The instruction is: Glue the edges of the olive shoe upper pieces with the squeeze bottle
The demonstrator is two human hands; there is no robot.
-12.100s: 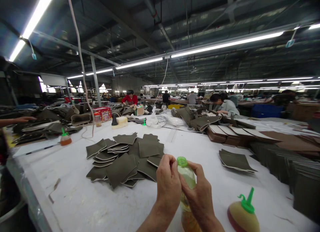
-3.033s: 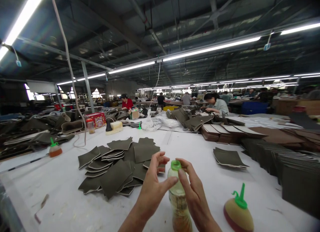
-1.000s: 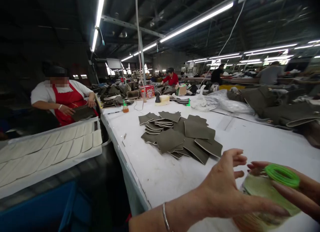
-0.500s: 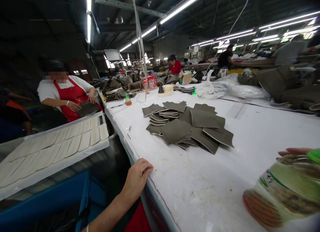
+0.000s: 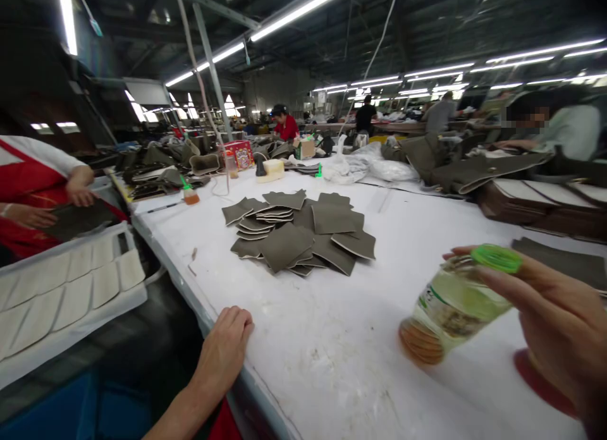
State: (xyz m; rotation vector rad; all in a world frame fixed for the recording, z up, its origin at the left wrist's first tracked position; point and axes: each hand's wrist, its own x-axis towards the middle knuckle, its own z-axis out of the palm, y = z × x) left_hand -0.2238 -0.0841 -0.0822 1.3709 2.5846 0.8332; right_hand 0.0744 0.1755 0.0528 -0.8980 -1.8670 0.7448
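Observation:
At right, my right hand (image 5: pixel 559 307) is closed round the top of a clear plastic jar (image 5: pixel 455 313) with a green lid. The jar tilts over the white tabletop (image 5: pixel 360 339); an orange-brown layer shows at its bottom, and its label is blurred. My left hand (image 5: pixel 230 332) rests on the table's near left edge, fingers curled together, with nothing visible in them. Beyond both hands lies a loose pile of dark grey-green leather-like pieces (image 5: pixel 289 244) with pale edges, touched by neither hand.
A co-worker in a red apron (image 5: pixel 33 193) handles a dark piece at left, by a tray of pale panels (image 5: pixel 80 294). A small glue-like bottle (image 5: pixel 190 193) stands at the far left corner. Bags (image 5: pixel 474 165) and stacked brown panels (image 5: pixel 535 203) lie at right.
The view has turned right. The jar has come further into view and appears more leftward, with more of my right hand showing. My left hand stays at the table edge.

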